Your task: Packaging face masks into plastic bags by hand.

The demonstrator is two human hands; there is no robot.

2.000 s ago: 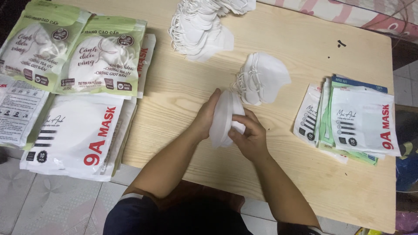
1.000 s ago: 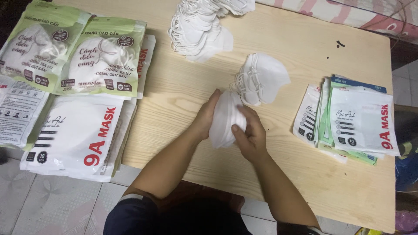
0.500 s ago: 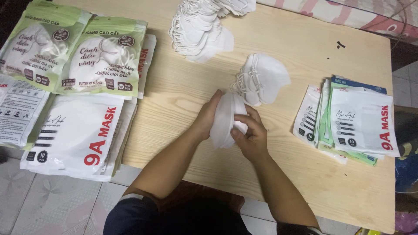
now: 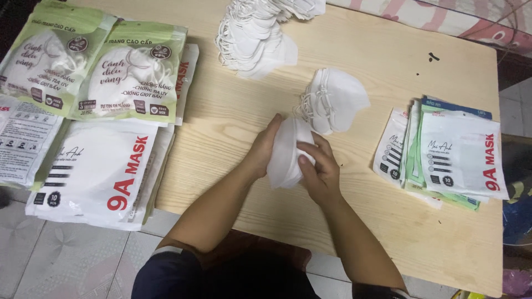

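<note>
I see both hands w/ a small stack of white masks point(image 4: 284, 152) above the table point(image 4: 354, 216), near its front edge. Left hand point(image 4: 265, 147) grips the stack's left side; right hand point(image 4: 318, 169) clasps its right side, thumb on top. Another mask pile point(image 4: 335, 98) sits just behind, flat pouches point(image 4: 454, 152) to the right.
</note>
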